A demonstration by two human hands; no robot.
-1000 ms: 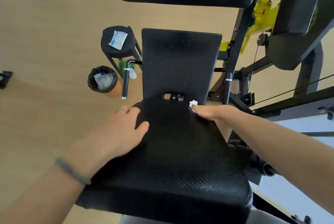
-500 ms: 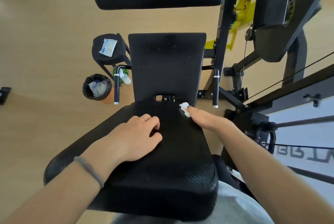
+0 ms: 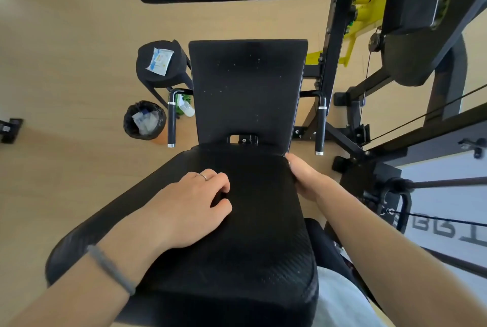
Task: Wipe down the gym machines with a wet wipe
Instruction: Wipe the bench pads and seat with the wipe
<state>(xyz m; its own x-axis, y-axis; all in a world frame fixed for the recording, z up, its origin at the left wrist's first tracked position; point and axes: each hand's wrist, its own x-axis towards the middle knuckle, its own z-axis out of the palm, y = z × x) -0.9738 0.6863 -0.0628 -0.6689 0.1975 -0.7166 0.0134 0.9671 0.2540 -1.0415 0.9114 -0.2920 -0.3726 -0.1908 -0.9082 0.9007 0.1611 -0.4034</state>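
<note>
Head view: the left hand [image 3: 189, 208] rests on top of the black seat pad [image 3: 263, 221], near its middle, with the fingers [image 3: 220, 180] loosely curled onto the surface and holding nothing. Half a second ago it lay at almost the same place, so it has hardly moved. The right hand [image 3: 303, 179] has changed more. Earlier it was on the top surface near the far edge of the pad, with the white wet wipe showing under its fingertips. Now it has slid to the far right corner of the pad and lies against the right edge, the fingers wrapped over that edge. The wet wipe is not visible any more; I cannot tell if it is still under this hand, and I cannot tell how tightly these fingers are closed.

Beyond the far edge of the pad stands the black backrest [image 3: 247, 89], with one handle [image 3: 171, 123] at its left and another at its right. Left of the machine, on the wooden floor [image 3: 66, 63], stands a round black stool [image 3: 158, 76] carrying a wipe packet [image 3: 159, 61]. Near the stool is a small bin [image 3: 143, 121] with used wipes inside.
</note>
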